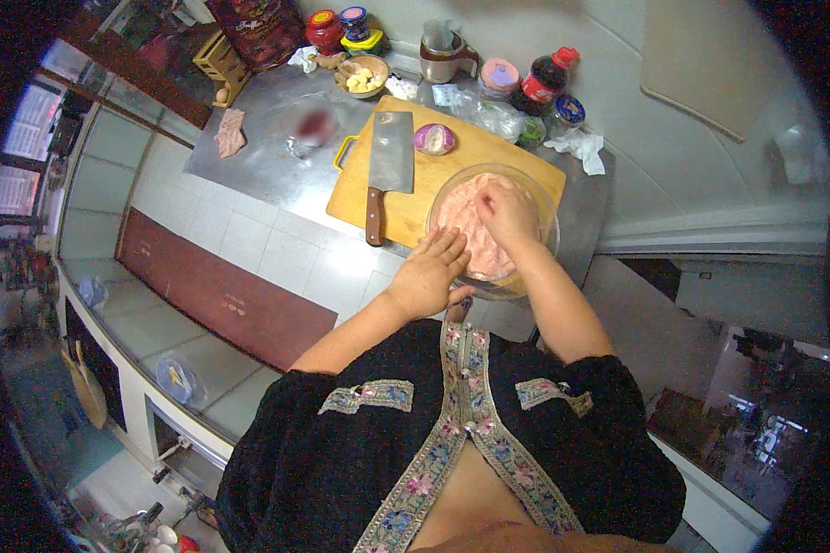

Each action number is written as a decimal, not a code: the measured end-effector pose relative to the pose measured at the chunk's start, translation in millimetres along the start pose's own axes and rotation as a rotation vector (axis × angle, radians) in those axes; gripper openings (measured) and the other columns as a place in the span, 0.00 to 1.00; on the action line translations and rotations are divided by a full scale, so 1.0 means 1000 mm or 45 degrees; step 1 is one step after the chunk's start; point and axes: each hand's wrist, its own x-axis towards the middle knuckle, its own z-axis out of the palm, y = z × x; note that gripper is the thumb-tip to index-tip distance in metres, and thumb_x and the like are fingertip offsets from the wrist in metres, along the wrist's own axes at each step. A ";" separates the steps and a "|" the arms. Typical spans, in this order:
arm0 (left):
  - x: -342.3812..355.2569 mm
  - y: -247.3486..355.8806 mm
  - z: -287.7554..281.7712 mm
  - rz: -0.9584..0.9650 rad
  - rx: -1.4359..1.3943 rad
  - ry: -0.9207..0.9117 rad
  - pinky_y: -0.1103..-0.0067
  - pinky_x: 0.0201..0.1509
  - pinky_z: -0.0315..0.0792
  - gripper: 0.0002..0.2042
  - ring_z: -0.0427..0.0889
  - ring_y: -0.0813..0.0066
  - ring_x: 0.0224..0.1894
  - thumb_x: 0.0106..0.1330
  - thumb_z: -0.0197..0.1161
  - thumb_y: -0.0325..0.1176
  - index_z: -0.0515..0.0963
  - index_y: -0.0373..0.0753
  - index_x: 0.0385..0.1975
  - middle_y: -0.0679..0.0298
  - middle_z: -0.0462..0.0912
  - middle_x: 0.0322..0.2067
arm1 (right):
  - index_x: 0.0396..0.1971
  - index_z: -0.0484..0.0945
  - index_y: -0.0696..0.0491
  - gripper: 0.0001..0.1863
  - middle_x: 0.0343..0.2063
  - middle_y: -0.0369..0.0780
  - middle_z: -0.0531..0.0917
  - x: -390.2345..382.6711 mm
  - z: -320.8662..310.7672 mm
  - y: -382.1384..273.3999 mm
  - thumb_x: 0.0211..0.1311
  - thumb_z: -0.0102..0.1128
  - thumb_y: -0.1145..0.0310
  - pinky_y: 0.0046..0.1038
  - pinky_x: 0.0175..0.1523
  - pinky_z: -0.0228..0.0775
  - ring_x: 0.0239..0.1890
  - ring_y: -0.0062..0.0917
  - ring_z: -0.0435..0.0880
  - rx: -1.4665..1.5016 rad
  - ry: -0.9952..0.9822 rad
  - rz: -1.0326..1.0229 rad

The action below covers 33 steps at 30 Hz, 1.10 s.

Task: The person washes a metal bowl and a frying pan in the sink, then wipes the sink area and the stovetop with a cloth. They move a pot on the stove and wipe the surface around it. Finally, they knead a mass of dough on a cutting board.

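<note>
A clear bowl (551, 219) of pale pink minced meat (468, 217) stands over the right front part of the wooden cutting board (349, 200). My left hand (431, 270) lies flat against the bowl's near left rim, fingers stretched and slightly spread. Over the meat is my right hand (507, 214), its fingers curled into a fist; whatever they may hold is hidden. Left of the bowl a cleaver (392, 152) rests on the board, its brown handle reaching the near edge. A cut purple onion (434, 139) sits between cleaver and bowl, towards the back.
Left on the metal table (269, 175) are a blurred dark red patch and a crumpled pink cloth (231, 133). Along the back stand a bowl of pale pieces (363, 77), a jug (443, 63), a dark bottle with a red cap (548, 83) and several jars. White tissue (581, 150) lies at the right.
</note>
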 end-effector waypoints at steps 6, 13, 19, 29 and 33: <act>0.003 -0.004 0.000 -0.012 -0.175 0.030 0.57 0.77 0.48 0.26 0.63 0.52 0.71 0.64 0.63 0.50 0.78 0.36 0.56 0.50 0.72 0.63 | 0.40 0.83 0.58 0.15 0.35 0.38 0.84 -0.017 0.024 0.052 0.68 0.61 0.60 0.28 0.45 0.73 0.38 0.26 0.82 1.113 -0.063 0.614; 0.025 -0.003 -0.013 -0.347 -0.913 0.528 0.69 0.62 0.72 0.12 0.80 0.60 0.57 0.60 0.69 0.29 0.84 0.37 0.44 0.56 0.85 0.48 | 0.46 0.83 0.56 0.15 0.37 0.32 0.83 -0.034 -0.032 0.012 0.70 0.60 0.61 0.19 0.41 0.68 0.34 0.15 0.76 1.714 -0.269 0.785; 0.045 0.008 -0.040 -0.418 -0.880 0.882 0.73 0.54 0.74 0.11 0.83 0.64 0.46 0.56 0.73 0.29 0.85 0.37 0.39 0.60 0.87 0.39 | 0.49 0.82 0.57 0.14 0.39 0.32 0.83 -0.045 -0.061 -0.017 0.72 0.57 0.65 0.20 0.43 0.69 0.37 0.15 0.77 1.858 -0.376 0.719; 0.014 0.010 -0.044 -0.386 -0.431 1.150 0.71 0.48 0.73 0.07 0.83 0.63 0.41 0.54 0.74 0.28 0.85 0.39 0.32 0.61 0.86 0.34 | 0.52 0.80 0.60 0.15 0.41 0.36 0.84 -0.037 -0.050 -0.038 0.73 0.55 0.67 0.20 0.46 0.72 0.40 0.17 0.79 1.952 -0.777 0.477; -0.027 0.015 -0.047 -0.646 -0.673 1.229 0.73 0.50 0.72 0.04 0.83 0.67 0.42 0.61 0.69 0.30 0.84 0.38 0.33 0.63 0.86 0.36 | 0.54 0.79 0.61 0.17 0.41 0.36 0.83 -0.029 -0.040 -0.068 0.73 0.55 0.67 0.18 0.46 0.71 0.41 0.16 0.78 1.818 -1.097 0.316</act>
